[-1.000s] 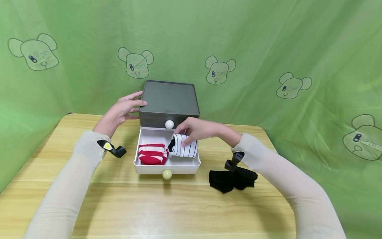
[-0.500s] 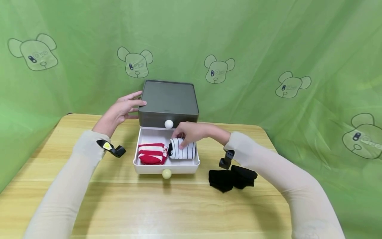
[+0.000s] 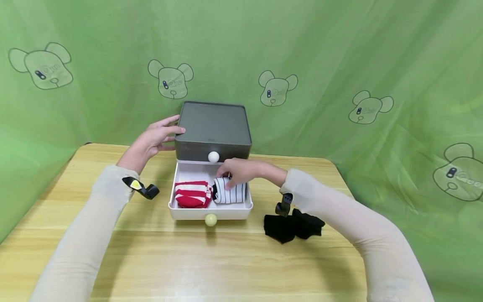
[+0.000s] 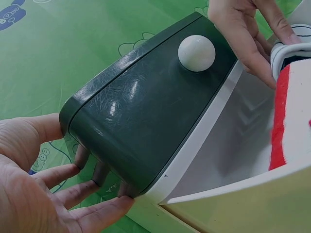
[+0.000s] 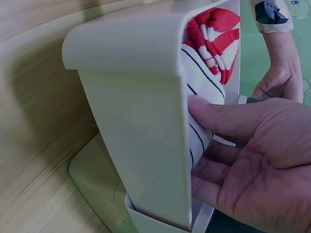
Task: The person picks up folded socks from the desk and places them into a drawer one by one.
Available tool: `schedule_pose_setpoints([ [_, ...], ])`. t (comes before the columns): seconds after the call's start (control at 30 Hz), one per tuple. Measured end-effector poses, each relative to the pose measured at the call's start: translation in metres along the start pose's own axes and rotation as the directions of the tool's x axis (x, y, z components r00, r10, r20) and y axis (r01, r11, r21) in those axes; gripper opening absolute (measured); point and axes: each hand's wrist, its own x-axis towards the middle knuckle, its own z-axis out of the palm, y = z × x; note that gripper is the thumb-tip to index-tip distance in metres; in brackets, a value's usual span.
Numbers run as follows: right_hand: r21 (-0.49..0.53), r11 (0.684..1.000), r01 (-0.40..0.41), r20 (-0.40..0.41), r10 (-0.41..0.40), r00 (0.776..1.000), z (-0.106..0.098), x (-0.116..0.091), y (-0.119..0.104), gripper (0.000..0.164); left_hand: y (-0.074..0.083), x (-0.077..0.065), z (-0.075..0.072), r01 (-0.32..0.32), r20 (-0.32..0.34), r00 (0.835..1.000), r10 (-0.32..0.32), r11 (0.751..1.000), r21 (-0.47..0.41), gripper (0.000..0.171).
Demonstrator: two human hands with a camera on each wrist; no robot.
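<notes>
Centre of frame: white drawer (image 3: 188, 214) pulled out below the grey cabinet top (image 3: 213, 123). Red-and-white striped bundle (image 3: 192, 195) lies in its left part; pinstriped bundle (image 3: 235, 196) in the right, pinched by the right hand (image 3: 243, 170). Left hand (image 3: 151, 140), fingers extended, touches the cabinet's side. Two in, I judge; black cloth (image 3: 279, 227), lower right, remains on the table (image 3: 211, 268). Right hand hides the drawer's back-right corner.

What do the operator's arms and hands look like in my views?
Both hands, left hand and right hand, are bare, without gloves. The left sleeve and right sleeve are long, cream-coloured and snug. A small black device sits at the left wrist, beside a yellow patch; another black device sits at the right wrist. No cables show.
</notes>
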Motion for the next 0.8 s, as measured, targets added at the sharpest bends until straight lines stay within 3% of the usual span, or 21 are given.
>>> schedule_pose_setpoints([
  [0.27,-0.026,0.999,-0.031,-0.029,0.03,0.999,0.003,0.0,-0.003,0.039,0.0,0.001,0.001,-0.004,0.002,1.0,0.004,1.0,-0.009,0.077],
  [0.5,-0.043,0.999,-0.014,-0.06,0.011,0.998,0.0,-0.002,-0.005,0.036,0.0,-0.001,0.0,-0.008,-0.006,1.0,0.008,1.0,0.002,0.076],
  [0.8,0.077,0.996,0.053,-0.16,-0.04,0.986,-0.01,-0.019,-0.011,0.034,-0.001,0.0,0.001,-0.005,-0.002,1.0,0.005,1.0,-0.005,0.076],
])
